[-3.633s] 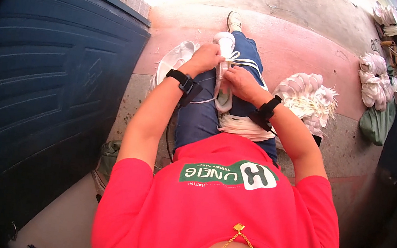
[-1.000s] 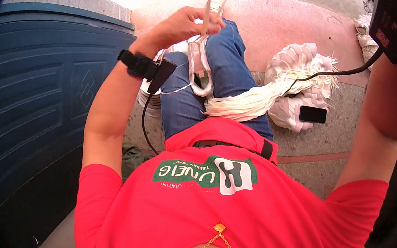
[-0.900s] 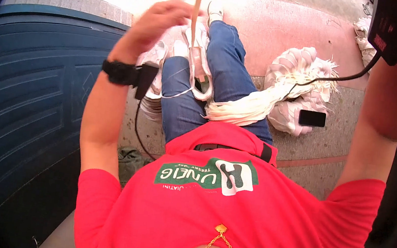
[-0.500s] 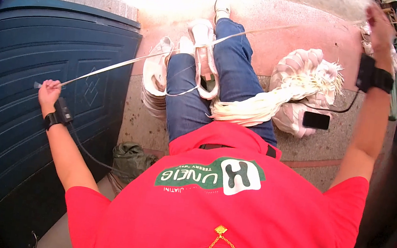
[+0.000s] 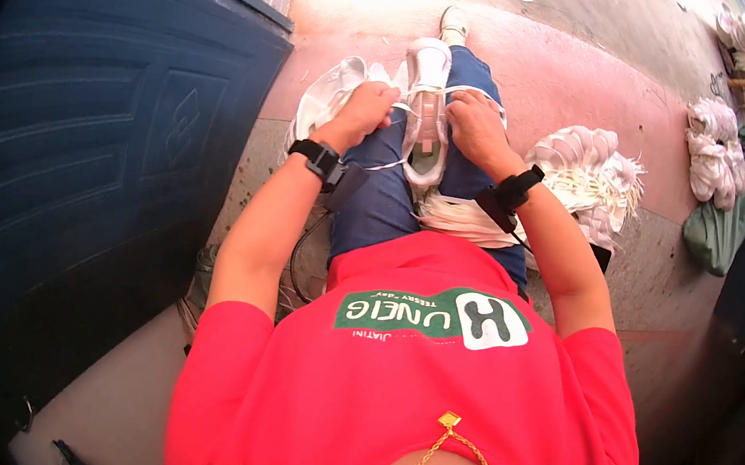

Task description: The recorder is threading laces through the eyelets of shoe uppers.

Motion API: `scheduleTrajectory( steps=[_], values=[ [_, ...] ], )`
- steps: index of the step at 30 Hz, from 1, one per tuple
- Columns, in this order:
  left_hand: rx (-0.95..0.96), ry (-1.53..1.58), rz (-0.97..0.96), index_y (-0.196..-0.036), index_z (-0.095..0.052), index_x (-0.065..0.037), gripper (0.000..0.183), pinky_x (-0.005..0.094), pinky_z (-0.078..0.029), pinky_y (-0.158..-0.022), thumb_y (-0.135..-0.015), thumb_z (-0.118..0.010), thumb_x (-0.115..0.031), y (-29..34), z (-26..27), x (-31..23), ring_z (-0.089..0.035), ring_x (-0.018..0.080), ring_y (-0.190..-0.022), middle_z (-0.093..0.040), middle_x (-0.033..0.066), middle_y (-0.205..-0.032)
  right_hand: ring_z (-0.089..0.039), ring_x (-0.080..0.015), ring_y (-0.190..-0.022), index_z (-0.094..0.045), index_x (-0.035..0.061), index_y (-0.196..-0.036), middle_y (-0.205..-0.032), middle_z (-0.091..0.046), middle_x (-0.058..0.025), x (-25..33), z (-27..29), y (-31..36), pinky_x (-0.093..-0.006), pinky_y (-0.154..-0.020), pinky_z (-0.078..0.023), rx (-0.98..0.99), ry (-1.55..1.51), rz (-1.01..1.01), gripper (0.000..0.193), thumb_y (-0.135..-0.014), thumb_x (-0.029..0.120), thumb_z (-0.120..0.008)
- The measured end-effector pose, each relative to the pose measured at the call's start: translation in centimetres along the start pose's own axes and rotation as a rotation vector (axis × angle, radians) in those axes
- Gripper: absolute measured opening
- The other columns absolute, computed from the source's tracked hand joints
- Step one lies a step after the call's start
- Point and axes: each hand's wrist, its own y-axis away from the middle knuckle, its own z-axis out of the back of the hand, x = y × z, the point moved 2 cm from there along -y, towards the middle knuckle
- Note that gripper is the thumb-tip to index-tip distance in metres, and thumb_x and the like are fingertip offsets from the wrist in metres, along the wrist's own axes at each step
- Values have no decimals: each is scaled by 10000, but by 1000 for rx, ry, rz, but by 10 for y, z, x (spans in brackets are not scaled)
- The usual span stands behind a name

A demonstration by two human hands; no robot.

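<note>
A pale shoe upper (image 5: 421,136) lies lengthwise between my thighs, its opening facing me. White shoelace (image 5: 404,106) crosses it near the front of the opening. My left hand (image 5: 369,109) is closed on the lace at the left edge of the upper. On the other side, my right hand (image 5: 477,124) has its fingers bent round the lace, with a loose piece trailing past it. The fingertips of both hands are partly hidden. Across my lap, below the right wrist, lies a bundle of cream laces (image 5: 462,221).
A pile of white shoe uppers (image 5: 314,104) sits left of my legs. More uppers (image 5: 577,155) are stacked at the right, with a black phone (image 5: 601,257) beside them. A blue panelled door (image 5: 118,108) stands close on the left. Farther right are more uppers (image 5: 713,149) and a green sack (image 5: 716,233).
Both hands were spread far apart with the lace stretched between them. They have come inward and down to the shoe upper on my lap. The view has shifted slightly.
</note>
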Motion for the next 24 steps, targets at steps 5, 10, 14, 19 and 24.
scheduleTrajectory(
  steps=[5,10,14,19,24],
  values=[
    [-54,-164,-105,-811,-573,-7,209,225,-395,-469,-830,-510,-205,-2,1,13,-467,80,-521,-503,1,-612,-466,-265,-1005,-611,66,-721,-964,-561,-63,-7,-12,-5,-438,-802,-344,-88,67,-99,149,-731,155,-492],
    [-20,-656,-383,-813,-596,-1,217,360,-450,-639,-776,-526,-203,10,5,15,-589,276,-710,-599,167,-724,-450,-247,-1003,-623,86,-731,-974,-559,-49,-3,-15,-13,-427,-786,-329,-30,87,-209,152,-736,166,-494],
    [-122,-785,-405,-819,-617,-25,153,325,-452,-656,-753,-527,-129,9,3,15,-591,284,-721,-596,184,-743,-444,-235,-993,-628,99,-717,-980,-555,-36,-4,-19,-17,-427,-785,-320,-17,83,-307,147,-728,174,-502],
    [-180,-492,-432,-822,-601,0,160,338,-451,-666,-775,-517,-128,1,-1,17,-588,287,-726,-597,175,-734,-442,-244,-989,-642,99,-729,-994,-546,-64,4,-19,-20,-419,-794,-314,-36,130,-346,137,-704,142,-515],
    [-178,-687,-427,-846,-595,-2,169,340,-450,-684,-788,-516,-140,-5,-9,20,-589,307,-764,-601,188,-776,-467,-255,-942,-638,104,-726,-932,-559,-59,12,-20,-23,-403,-773,-347,-46,205,-222,127,-719,141,-516]
  ],
)
